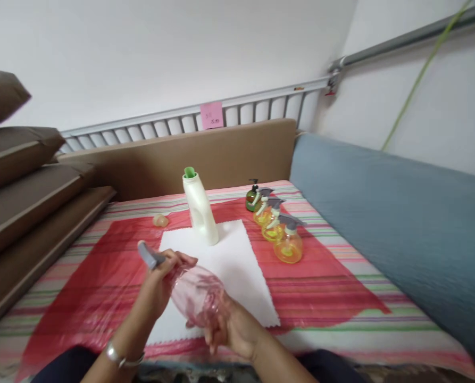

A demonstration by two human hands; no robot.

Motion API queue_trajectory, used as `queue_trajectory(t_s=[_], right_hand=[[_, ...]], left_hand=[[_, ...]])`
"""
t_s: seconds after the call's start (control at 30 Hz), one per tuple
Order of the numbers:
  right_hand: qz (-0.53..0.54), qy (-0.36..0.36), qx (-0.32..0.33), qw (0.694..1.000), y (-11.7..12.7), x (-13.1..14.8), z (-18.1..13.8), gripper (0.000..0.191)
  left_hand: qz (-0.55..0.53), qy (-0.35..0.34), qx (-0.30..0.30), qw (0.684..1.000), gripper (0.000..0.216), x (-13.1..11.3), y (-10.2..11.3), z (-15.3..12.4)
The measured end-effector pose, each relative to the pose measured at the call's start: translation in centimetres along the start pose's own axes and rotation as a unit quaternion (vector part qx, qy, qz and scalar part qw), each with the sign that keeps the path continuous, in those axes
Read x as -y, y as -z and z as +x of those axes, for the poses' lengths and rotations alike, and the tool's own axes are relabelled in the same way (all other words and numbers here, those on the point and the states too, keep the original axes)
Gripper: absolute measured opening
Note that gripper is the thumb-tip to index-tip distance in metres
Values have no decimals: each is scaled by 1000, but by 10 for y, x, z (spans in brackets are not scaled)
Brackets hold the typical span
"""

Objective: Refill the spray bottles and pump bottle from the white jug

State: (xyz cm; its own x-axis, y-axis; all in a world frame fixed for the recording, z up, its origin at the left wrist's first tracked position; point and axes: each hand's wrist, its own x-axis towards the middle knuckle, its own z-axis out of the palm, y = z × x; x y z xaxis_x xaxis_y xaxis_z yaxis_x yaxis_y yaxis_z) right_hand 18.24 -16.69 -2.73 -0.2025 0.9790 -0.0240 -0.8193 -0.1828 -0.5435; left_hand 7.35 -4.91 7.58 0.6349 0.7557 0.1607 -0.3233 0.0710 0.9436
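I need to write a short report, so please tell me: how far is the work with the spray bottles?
Already done, it seems: four spray bottles stand in a row with their gray heads on. In hand: the left hand grips the gray head of a pink bottle, and the right hand holds its body. Left: the white bottle with the green cap stands on the white cloth; a small cap-like piece lies apart.

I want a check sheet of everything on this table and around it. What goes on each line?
Surface: striped cloth, red sheet and white cloth on top.
Job's things: pink spray bottle, tilted, held over the white cloth.
Clutter: white bottle with green cap; four spray bottles in a row; small beige lump.
Hands: left hand grips the grey sprayer top; right hand holds the bottle's base.
Cables: green cord on the wall.
Surroundings: brown boards, blue cushion, rail, pink note.
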Motion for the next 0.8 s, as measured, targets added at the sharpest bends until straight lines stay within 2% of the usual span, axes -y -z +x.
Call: queue_trajectory(t_s=[0.07, 0.13, 0.2, 0.3, 0.37, 0.4, 0.5, 0.6, 0.67, 0.8], right_hand=[[13, -57, 19, 998, 8, -4, 6, 96], [10, -89, 26, 996, 12, -7, 12, 109], [-2, -65, 27, 998, 11, -7, 16, 107], [-28, 29, 24, 999, 6, -4, 18, 83], [-55, 51, 11, 997, 7, -1, 18, 88], [-68, 41, 6, 997, 10, -1, 19, 90], [-91, -41, 18, 995, 25, -2, 21, 77], [-74, -68, 24, 995, 33, -6, 23, 91], [-55, -28, 25, 998, 26, -6, 21, 99], [-56, 72, 9, 996, 0, -1, 8, 90]], left_hand=[[10, -1, 9, 1000, 14, 0, 1, -2], [19, -9, 6, 1000, 15, 2, 3, -4], [30, -21, -17, 999, 17, 6, 6, -4], [40, -43, -61, 996, 17, 11, 8, -4], [47, -41, -82, 995, 17, 11, 7, -3], [52, -32, -85, 994, 18, 11, 6, -2], [62, 3, -75, 995, 24, 7, 2, -1], [62, 6, -72, 995, 25, 6, 0, -3], [63, -5, -74, 995, 24, 7, -2, -5], [57, -42, -57, 996, 17, 8, -7, -8]])
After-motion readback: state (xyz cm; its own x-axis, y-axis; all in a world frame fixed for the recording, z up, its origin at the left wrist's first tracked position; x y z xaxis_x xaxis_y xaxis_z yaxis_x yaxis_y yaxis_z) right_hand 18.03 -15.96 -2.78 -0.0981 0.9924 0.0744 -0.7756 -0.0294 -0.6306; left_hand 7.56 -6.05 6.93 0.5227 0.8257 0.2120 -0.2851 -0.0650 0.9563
